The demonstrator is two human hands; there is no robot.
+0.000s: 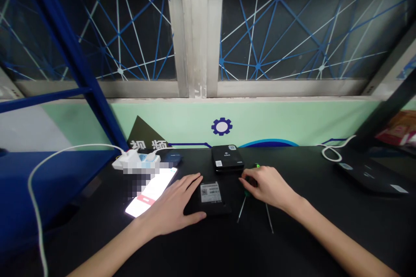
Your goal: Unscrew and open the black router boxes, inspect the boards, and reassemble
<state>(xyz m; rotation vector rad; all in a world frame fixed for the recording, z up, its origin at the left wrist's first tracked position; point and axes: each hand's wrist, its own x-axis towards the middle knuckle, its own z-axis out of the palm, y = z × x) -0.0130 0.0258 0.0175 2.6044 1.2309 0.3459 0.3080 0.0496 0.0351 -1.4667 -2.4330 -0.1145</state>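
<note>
My left hand (175,203) lies flat with fingers stretched on the left edge of a flat black box (212,201) that carries a white label (210,192). My right hand (264,186) rests just right of that box, fingers curled over the green handle of a screwdriver (244,201) whose thin shaft points toward me. A second thin shaft (269,218) lies under my right wrist. Behind the box stands another small black box (226,158) with a sticker on top.
A lit phone (152,190) lies left of my left hand. A white power strip (134,162) with plugs and a white cable (34,181) sits at the back left. A black device (370,175) and a coiled white cable (331,151) are at the right.
</note>
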